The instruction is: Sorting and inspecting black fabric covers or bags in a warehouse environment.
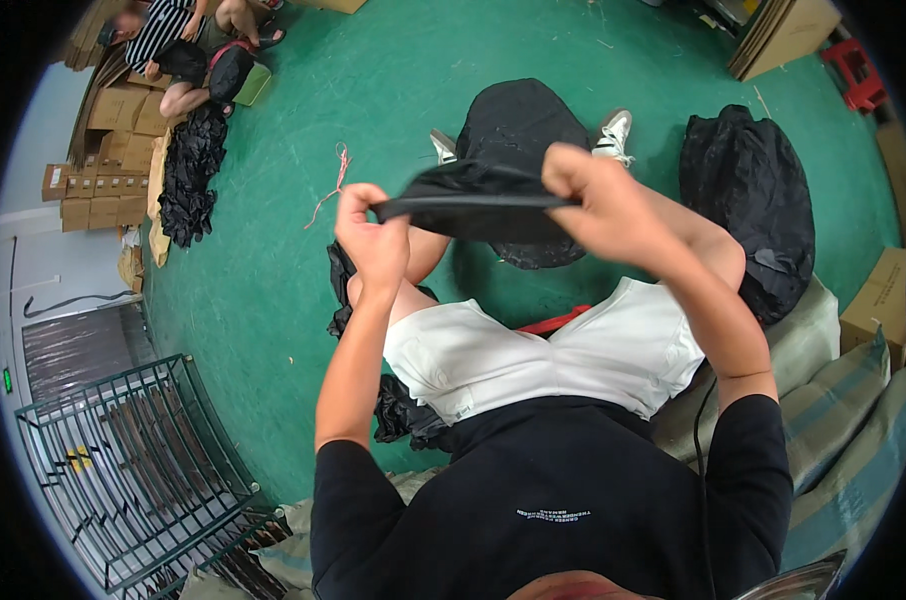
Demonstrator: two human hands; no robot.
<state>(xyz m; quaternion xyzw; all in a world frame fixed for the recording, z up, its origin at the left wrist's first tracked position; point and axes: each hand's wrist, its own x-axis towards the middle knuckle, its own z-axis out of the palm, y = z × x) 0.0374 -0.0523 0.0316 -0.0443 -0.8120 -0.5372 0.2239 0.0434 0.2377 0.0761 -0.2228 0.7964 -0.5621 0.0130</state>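
The person near me is holding a black fabric piece (pixel 483 212) out in front, over the gap between the bent legs (pixel 711 250). The left hand (pixel 375 235) is gripping its left end, thumb and fingers closing on the edge, and the right hand (pixel 598 200) is clutching the right end, a little blurred, so the fabric is spanning straight from one hand to the other. Beyond it and partly hidden, a rounded black cover (pixel 523 118) is lying on the green floor (pixel 283 250) between two shoes (pixel 614 133). The floor is opening widely on the left, reaching the metal rack (pixel 163 470) and a long black pile (pixel 188 180), while on the right a large black bundle (pixel 748 200) is resting just beside the right leg, with woven sacks (pixel 833 425) bordering the space below it. I am counting one piece in the hands, one rounded cover, one large bundle, one rack, one pink cord (pixel 335 185) lying left of the hands, and one red stool (pixel 853 75) standing at the far right; one co-worker (pixel 163 35) is sitting at the far left, near stacked cardboard boxes (pixel 118 108)
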